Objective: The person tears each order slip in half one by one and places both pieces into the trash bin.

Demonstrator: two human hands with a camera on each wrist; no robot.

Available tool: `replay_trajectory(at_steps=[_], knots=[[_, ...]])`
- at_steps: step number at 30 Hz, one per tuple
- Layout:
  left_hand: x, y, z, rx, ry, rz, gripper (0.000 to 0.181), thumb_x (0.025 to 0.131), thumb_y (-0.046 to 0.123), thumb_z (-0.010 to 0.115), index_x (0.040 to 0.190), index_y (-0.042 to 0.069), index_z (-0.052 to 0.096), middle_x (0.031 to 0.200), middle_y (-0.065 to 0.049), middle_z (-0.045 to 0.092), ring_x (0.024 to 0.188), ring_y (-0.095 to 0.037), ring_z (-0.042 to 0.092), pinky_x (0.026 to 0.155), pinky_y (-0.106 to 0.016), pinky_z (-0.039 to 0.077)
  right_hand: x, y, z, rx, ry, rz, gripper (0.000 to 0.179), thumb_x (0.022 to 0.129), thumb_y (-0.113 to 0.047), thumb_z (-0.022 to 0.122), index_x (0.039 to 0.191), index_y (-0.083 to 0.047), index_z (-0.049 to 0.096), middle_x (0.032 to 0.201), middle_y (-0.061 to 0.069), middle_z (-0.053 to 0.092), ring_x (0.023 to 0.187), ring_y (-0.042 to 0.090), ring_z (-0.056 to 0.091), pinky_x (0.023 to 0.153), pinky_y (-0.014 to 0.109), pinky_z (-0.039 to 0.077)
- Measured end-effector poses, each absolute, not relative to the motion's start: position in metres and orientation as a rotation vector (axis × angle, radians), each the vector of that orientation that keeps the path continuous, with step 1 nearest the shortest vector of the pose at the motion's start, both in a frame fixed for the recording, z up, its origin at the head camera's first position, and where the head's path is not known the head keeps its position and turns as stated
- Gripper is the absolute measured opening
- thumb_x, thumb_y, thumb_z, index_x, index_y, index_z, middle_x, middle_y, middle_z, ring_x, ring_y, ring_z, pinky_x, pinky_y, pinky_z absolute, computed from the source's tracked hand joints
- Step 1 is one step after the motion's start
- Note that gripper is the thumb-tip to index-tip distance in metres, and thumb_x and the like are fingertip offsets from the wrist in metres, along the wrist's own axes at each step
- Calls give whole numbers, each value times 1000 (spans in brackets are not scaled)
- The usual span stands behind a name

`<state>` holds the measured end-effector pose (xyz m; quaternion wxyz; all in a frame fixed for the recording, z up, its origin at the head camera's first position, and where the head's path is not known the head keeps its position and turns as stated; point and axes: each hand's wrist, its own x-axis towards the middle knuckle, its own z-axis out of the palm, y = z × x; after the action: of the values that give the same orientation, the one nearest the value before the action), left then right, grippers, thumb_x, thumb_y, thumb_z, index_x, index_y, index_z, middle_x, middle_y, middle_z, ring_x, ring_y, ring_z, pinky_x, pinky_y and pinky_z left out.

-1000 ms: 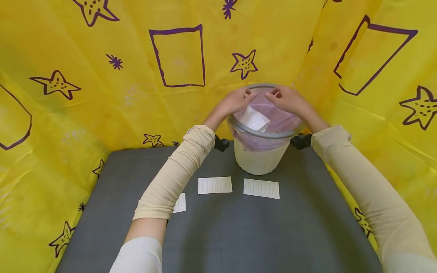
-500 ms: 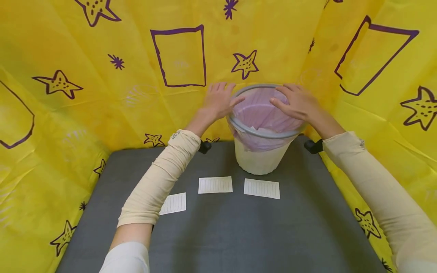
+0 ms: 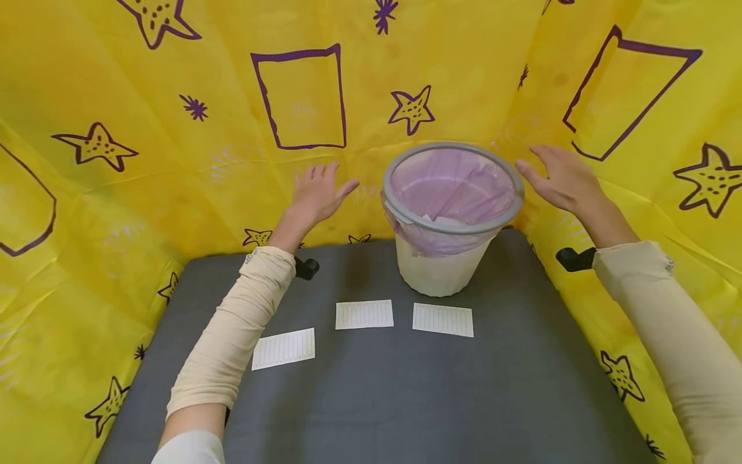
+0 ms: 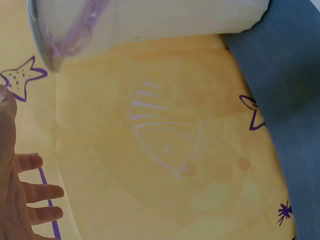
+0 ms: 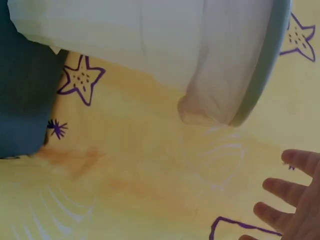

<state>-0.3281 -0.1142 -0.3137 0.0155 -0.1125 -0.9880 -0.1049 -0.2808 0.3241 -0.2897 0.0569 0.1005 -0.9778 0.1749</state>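
Note:
A white waste bin [image 3: 436, 269] stands upright at the back of the grey table, lined with a thin purple bag [image 3: 446, 183] under a grey rim. Low inside the liner, part of a white paper [image 3: 449, 221] shows; the front rim hides the rest. To the left of the bin my left hand [image 3: 315, 196] hangs in the air, fingers spread and holding nothing. On the bin's other side my right hand [image 3: 565, 177] is raised beside the rim, its fingers extended and apart from it. Both wrist views show spread, unoccupied fingers near the bin's side.
Three lined white paper slips lie in front of the bin: a left slip [image 3: 284, 348], a middle slip [image 3: 364, 314] and a right slip [image 3: 443, 319]. Yellow cloth [image 3: 220, 77] with purple drawings walls in the grey table [image 3: 394, 399] at the back and sides.
My hands were curled together over the bin, with a white paper below them. The paper has dropped deeper into the liner, and both hands have opened and moved apart, outward past the rim.

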Motion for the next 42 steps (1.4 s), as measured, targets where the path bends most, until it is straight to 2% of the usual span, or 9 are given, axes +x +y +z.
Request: replay_trajectory(at_steps=[5,12,21,31,35,42], knots=[[-320,-134,-317,-306,-3018,-393,85,92,74,23,155,16,17,159,-16,24,148,-39,15,117,-64,-2,-277,331,-296,294,-2885,582,76,100,-57,25,153,-2,23,157,28,23,144,50,18,115,65,12],[-292,-161,-356,-258,-2964,-467,84,93,71,31,154,14,20,158,-18,26,147,-41,17,115,-68,0,-248,341,-343,164,-2859,619,74,99,-55,29,152,-2,26,155,31,23,140,54,20,109,72,14],[-284,-167,-380,-204,-2926,-481,82,93,70,35,153,14,24,156,-19,28,148,-41,15,114,-69,-1,-238,332,-373,93,-2829,633,73,99,-57,27,153,-7,24,157,29,21,141,54,19,106,74,14],[-230,-162,-452,-132,-2977,-517,79,93,68,36,153,17,24,158,-19,25,148,-41,15,113,-70,4,-183,302,-470,1,-2773,544,71,97,-57,42,148,-8,37,150,28,34,134,55,28,99,72,22],[-213,-159,-470,-94,-2948,-538,76,94,66,40,151,18,28,156,-18,30,147,-40,20,114,-69,6,-167,290,-493,-30,-2765,518,70,96,-56,44,147,-9,38,150,27,36,133,54,29,100,72,21],[-159,-140,-524,-43,-2973,-599,77,91,65,48,147,15,37,150,-20,40,143,-42,29,111,-71,15,-128,251,-548,-7,-2820,516,70,92,-56,53,143,-8,44,146,26,42,133,50,33,100,73,22]])
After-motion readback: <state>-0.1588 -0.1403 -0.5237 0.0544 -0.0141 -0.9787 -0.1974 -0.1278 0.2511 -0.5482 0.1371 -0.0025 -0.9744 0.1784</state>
